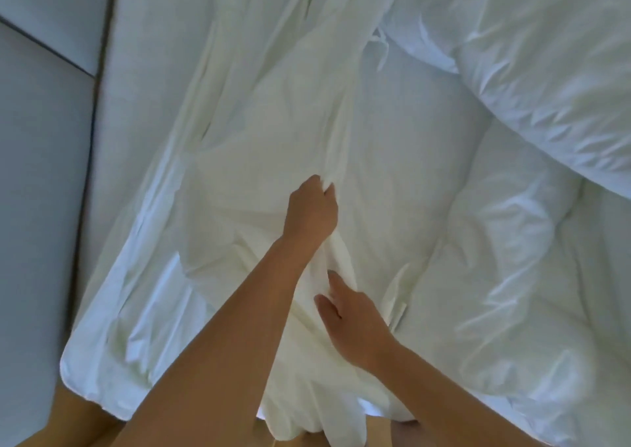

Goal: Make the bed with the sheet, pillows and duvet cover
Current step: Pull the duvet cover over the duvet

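A cream-white duvet cover [273,112] lies crumpled in a long strip over the bed, running from the near edge to the far top. My left hand [312,209] grips a fold of it at the middle of the bed. Closer to me, my right hand [351,323] rests on the same fabric with the fingers spread; the fingertips sink into a fold. Under and to the right of the cover lies the puffy white duvet [478,276]. A plump white pillow [553,81] sits at the upper right.
The mattress under a white sheet [143,71] shows at the left, its rounded corner [73,368] near me. A grey padded headboard or wall panel [41,173] runs along the left side. The bed's near edge is right at my body.
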### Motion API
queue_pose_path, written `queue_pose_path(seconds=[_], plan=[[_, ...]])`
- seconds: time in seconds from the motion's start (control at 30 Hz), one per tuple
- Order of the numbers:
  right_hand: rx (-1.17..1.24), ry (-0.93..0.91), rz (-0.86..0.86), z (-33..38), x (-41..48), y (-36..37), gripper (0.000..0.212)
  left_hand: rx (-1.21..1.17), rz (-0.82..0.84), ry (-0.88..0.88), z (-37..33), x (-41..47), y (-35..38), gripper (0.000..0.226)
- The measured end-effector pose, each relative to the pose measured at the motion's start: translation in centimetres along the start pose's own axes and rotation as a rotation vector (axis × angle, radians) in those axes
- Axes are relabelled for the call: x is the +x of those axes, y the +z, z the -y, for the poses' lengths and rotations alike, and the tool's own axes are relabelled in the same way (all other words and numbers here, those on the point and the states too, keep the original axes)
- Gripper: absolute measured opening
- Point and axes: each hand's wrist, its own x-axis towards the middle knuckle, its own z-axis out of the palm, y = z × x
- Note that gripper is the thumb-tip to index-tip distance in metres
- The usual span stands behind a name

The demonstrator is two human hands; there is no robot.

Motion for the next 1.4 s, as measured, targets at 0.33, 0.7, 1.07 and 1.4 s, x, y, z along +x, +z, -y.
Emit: queue_pose_path(seconds=[0.33, 0.7, 1.07, 1.4], plan=[[0.700, 0.051, -0.415, 12.1, 14.4, -14.4, 0.021, 0.706, 0.081, 0.672, -0.8, -4.1, -8.3, 0.016], [0.293, -0.199, -0.575, 13.1, 14.6, -17.3, 0.032, -0.118, 0.031, 0.348, -13.6, 12.0, -12.7, 0.049], [0.487, -0.244, -0.525, 14.5, 16.8, -22.9, 0.045, -0.355, -0.154, 0.449, -17.6, 12.5, -14.7, 0.024], [0.354, -0.412, -0.453, 18.3, 16.6, -21.1, 0.019, -0.499, -0.019, 0.389, -17.5, 10.0, -17.7, 0.024]])
